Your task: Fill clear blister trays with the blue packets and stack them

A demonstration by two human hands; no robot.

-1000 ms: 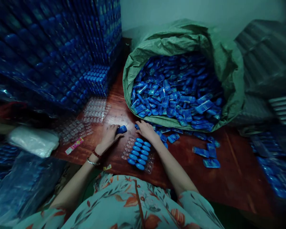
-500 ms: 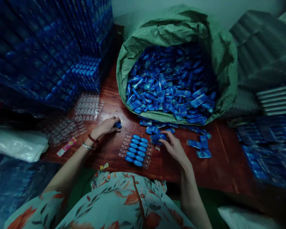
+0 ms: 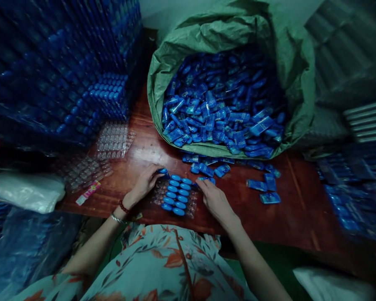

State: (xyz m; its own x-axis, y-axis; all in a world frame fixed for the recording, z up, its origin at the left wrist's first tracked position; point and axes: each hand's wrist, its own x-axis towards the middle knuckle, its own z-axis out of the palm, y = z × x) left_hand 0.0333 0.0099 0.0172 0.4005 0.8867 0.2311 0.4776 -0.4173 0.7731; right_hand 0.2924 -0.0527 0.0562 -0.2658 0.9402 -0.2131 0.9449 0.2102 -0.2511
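blue container (image 3: 163, 172) in left hand (image 3: 148, 179)

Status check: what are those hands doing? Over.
Left hand holding blue packet. Right hand beside clear tray, grip unclear. Blue pieces in two rows. Loose packets beyond, not blocking.

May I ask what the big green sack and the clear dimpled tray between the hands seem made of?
Big green sack: probably plastic, faintly shiny, judging by stiff creases. Clear dimpled tray: likely thin glossy plastic, since the reddish-brown tabletop shows through.
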